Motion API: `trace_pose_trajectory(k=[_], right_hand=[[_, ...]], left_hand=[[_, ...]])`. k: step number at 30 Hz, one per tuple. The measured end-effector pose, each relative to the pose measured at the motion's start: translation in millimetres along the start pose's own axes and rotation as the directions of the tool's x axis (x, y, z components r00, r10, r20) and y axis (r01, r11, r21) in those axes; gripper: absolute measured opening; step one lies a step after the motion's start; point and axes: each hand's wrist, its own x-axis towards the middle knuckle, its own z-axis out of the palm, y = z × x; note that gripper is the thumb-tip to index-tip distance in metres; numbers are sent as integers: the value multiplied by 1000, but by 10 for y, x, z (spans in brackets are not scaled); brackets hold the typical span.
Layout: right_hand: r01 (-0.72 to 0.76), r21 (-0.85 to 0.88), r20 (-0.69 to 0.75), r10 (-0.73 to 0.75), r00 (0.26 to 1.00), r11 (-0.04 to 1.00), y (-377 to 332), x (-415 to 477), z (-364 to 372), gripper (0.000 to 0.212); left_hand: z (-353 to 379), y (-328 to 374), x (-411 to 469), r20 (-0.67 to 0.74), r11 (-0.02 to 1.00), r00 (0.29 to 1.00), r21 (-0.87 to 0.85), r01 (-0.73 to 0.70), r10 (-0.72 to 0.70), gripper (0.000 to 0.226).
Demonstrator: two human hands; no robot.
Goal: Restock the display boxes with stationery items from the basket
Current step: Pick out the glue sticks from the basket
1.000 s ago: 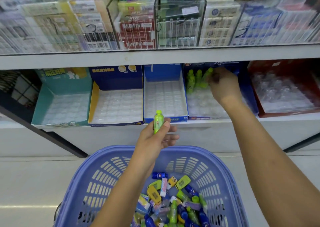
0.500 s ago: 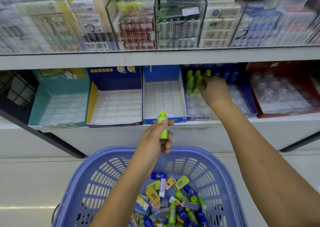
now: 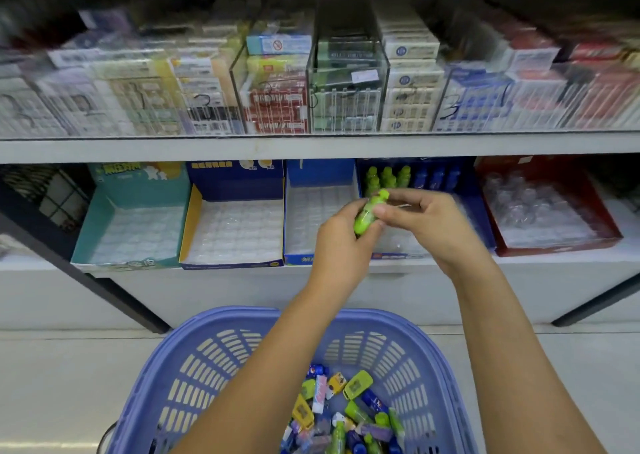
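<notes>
I record the green bottle [image 3: 367,215] above the blue box's [image 3: 479,213] front, tilted, cap pointing up-right toward the shelf, base gripped by my left hand [image 3: 341,244], upper body pinched by my right hand [image 3: 431,226].

Found display boxes [image 3: 320,176] side by side on lower shelf [image 3: 554,258]; basket [image 3: 221,318] before and below, small items [image 3: 356,384] inside it.

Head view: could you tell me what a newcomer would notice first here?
At centre, the left hand and right hand grip one green bottle together before the lower shelf. Below, a purple basket holds jumbled colourful items, and behind, the dark blue display box has bottles at its back.
</notes>
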Motion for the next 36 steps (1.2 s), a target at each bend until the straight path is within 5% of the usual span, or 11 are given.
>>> trace_pose_trajectory(k=[3,7,10,15,23,27,30,32,34,36], right_hand=[[29,23,-220,-24,975,999,82,124,-127,24],[7,-479,-434,-243,867,878,306,416,-340,29],[-45,-620,-359,-231,904,784,478,615,-391,37],[10,-754,-225,-272,935,657,656,790,-435,40],[-71,-651,-287,-158,945,756,646,728,-392,44],[-119,-642,-275,-83,958,758,373,549,-348,58],[-92,-661,-219,-75,973,745,85,228,-174,28],[-56,-722,45,128,991,689,-19,-63,81,14],[33,-840,305,421,854,541,85,-319,401,16],[135,-916,378,696,610,379,391,-565,708,22]], left_hand=[[114,22,79,21,996,1000,87,-14,12,35],[306,-67,-43,302,909,953,393,-141,18,45],[399,-162,-165,492,777,870,537,-329,28,52],[401,-246,-210,522,738,852,563,-372,31,61],[390,-214,-170,567,730,822,581,-360,-46,62],[320,-224,-360,464,863,883,416,-287,70,54],[186,-434,-706,334,921,939,334,-201,84,41],[55,-708,-973,381,922,924,366,-128,-23,32],[-83,-1017,-1226,455,885,873,462,-62,-177,28],[-171,-1275,-1425,472,861,834,509,6,-285,29]])
